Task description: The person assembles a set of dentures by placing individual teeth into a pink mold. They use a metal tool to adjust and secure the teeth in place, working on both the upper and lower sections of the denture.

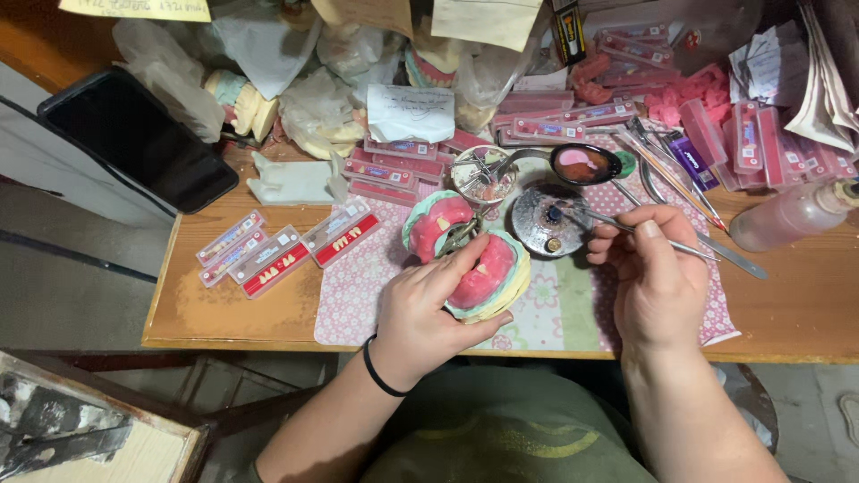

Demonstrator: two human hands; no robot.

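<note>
One phone; one plastic bottle; two hands.

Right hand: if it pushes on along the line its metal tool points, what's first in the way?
The right hand holds a thin metal tool aimed up-left. Its tip already sits at the small round metal dish, so that comes first. Whether the tip touches is unclear.

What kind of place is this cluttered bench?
Most likely a dental technician's workbench. The left hand holds a pink wax denture model, the right hand a thin metal tool, and strips of artificial teeth lie on the wooden table.
</note>
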